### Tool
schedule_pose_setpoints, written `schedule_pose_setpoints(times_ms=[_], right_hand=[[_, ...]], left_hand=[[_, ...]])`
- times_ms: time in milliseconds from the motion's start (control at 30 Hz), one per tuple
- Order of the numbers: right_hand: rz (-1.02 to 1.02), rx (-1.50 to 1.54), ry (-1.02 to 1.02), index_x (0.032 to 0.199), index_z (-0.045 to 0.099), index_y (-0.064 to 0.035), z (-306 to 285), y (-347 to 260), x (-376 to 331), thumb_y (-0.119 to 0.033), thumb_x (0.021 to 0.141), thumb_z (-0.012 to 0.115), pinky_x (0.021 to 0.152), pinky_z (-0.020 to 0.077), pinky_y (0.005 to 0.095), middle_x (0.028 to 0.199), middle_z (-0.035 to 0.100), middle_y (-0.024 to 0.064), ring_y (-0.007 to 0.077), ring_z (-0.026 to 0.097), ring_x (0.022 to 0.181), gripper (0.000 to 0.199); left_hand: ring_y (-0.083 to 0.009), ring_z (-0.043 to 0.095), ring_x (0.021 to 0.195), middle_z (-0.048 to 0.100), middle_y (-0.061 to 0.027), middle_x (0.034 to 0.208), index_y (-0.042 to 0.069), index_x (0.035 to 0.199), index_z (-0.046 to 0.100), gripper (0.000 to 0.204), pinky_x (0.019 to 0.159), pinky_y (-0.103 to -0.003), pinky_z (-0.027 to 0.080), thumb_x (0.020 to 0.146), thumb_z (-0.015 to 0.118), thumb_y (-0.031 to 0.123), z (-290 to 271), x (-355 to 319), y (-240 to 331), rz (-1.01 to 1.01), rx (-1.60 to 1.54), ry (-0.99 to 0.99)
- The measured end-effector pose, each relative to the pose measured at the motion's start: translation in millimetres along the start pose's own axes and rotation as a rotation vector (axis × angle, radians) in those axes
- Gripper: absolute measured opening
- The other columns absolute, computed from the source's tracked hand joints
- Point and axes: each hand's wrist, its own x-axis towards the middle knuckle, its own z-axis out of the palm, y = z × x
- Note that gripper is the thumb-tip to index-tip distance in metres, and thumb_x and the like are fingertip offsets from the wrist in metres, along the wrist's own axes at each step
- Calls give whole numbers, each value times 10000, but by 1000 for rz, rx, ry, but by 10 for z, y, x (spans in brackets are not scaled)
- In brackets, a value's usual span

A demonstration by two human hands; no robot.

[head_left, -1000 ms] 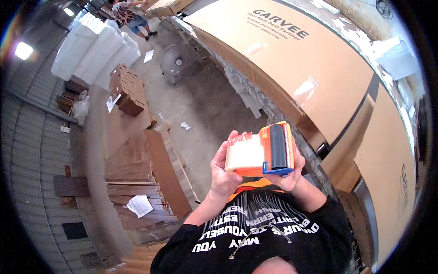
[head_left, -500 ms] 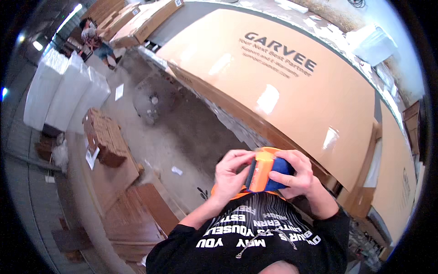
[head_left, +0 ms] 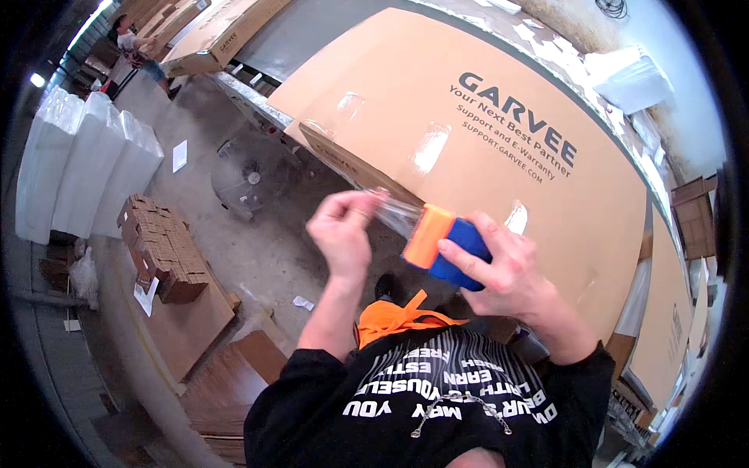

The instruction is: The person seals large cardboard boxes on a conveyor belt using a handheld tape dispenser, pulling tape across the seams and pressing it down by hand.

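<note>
My right hand [head_left: 503,265] grips a blue and orange tape dispenser [head_left: 460,253] just above the near edge of a large flat cardboard box [head_left: 374,101]. From the dispenser's orange end a strip of clear tape [head_left: 398,214] stretches to the left. The free end of that strip is pinched between the fingers of my left hand [head_left: 343,230]. Shiny pieces of clear tape lie across the box's top and run toward its near side.
A second cardboard box [head_left: 671,312] lies to the right. White foam-like blocks [head_left: 90,164] stand at the far left, near a stack of brown cardboard pieces [head_left: 164,246] on flat sheets. A person [head_left: 140,51] stands beside more boxes [head_left: 226,35] at the far left.
Both hands have moved up toward the box's edge. My left hand has come away from the dispenser, drawing out a strip of tape. The dispenser has turned in my right hand.
</note>
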Motion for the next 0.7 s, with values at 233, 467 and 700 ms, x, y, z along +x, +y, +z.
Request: schedule_pose_setpoints(times_ms=[233,467,700], right_hand=[[222,-188,-295,1149,672,-169,-96,53,28,-170,570,725,651,539,379,1158,544,203,315,651,811,582],[371,-262,-493,1234,624,-171,500,-22,494,-240,617,713,682,551,431,1194,528,241,343,644,854,627],[442,-283,-610,1258,604,-127,705,-68,723,-247,639,699,685,547,431,1191,532,276,354,652,847,638]], left_hand=[[-134,629,658,694,-143,895,-31,867,634,107,595,-273,574,899,664,67,-681,1074,-465,-128,-80,223],[-126,629,645,700,-102,851,-11,884,642,91,581,-270,561,880,688,67,-794,1765,-1058,-129,-32,116],[-121,601,570,688,-78,782,4,860,627,90,493,-237,478,862,702,52,-725,1981,-1362,-122,-40,187]])
